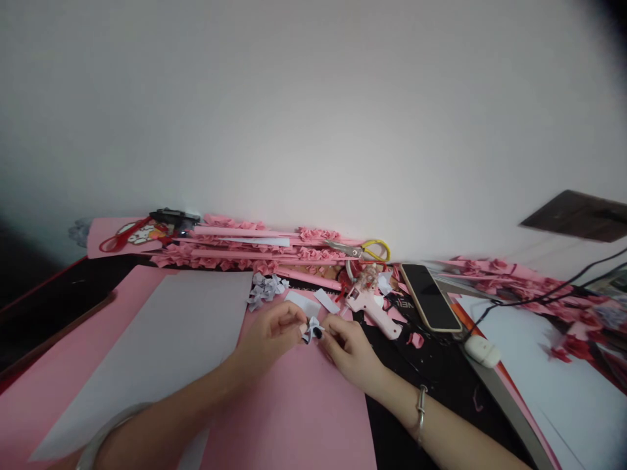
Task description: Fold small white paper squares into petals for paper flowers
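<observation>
Head cam: the little white paper piece [314, 323] is right btwn my 2 hands, up over the pink sheet [294, 405]. My L hand [275, 331] pinches it from the left w/ thumb & fingertips, & my R hand [355, 354] pinches it from the right, so both are abt as near. It's too small & too hidden by fingers to tell which way its long side runs. It looks thin & crisp, w/ folds & pointy bits. Just past my L hand is a bumpy pile of white folded bits [265, 291]. The pink sheet is flat, smooth & dull. Past my R hand lies a pale pink glue gun [378, 314], prob hard plastic, then 1 phone [431, 297] w/ flat dark glass. Scissors [359, 251] w/ yellow loop handles lie farther back
</observation>
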The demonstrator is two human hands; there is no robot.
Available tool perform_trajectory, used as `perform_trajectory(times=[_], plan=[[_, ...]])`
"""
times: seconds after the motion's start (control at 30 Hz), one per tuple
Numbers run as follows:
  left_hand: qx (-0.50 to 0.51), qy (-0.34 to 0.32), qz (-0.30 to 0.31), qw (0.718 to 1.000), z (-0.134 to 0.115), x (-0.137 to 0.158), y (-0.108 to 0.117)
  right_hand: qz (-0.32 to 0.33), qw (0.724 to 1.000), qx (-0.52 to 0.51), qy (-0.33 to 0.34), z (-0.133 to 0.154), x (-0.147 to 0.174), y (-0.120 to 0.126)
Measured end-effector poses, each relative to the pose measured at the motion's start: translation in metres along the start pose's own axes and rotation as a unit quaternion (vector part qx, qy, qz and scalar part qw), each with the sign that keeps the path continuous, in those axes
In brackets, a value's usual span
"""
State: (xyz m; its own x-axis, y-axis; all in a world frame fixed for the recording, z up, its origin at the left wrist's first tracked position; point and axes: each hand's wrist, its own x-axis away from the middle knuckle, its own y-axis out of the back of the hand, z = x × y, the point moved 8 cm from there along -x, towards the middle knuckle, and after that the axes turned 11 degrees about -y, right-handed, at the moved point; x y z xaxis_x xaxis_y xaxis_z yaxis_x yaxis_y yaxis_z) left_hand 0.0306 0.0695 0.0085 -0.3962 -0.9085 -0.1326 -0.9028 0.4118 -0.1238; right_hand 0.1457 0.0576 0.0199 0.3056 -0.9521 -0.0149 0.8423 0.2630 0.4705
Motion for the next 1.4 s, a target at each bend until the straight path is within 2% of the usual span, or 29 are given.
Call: perform_trajectory(times=[0.13, 0.4, 0.63, 0.8, 1.1, 1.4], plan=[[-0.006, -0.001, -0.017, 1.0, 0.005, -0.001, 0.004, -0.01, 0.998, 0.058, 0.024, 0.005, 0.004, -0.002], [-0.082, -0.003, -0.033, 0.996, 0.008, -0.001, 0.009, -0.024, 0.996, 0.087, 0.019, 0.005, 0.004, -0.004], [-0.168, -0.029, -0.013, 0.985, 0.004, -0.002, 0.009, -0.037, 0.994, 0.099, 0.016, 0.004, 0.004, -0.003], [-0.177, -0.049, -0.001, 0.983, 0.0, -0.003, 0.008, -0.044, 0.995, 0.094, 0.009, 0.004, 0.004, -0.002], [-0.14, -0.007, -0.038, 0.989, 0.007, -0.001, 0.013, -0.039, 0.995, 0.09, 0.013, 0.002, 0.005, -0.002], [-0.115, -0.013, -0.02, 0.993, 0.005, -0.002, 0.007, -0.047, 0.995, 0.087, 0.008, 0.001, 0.005, -0.001]])
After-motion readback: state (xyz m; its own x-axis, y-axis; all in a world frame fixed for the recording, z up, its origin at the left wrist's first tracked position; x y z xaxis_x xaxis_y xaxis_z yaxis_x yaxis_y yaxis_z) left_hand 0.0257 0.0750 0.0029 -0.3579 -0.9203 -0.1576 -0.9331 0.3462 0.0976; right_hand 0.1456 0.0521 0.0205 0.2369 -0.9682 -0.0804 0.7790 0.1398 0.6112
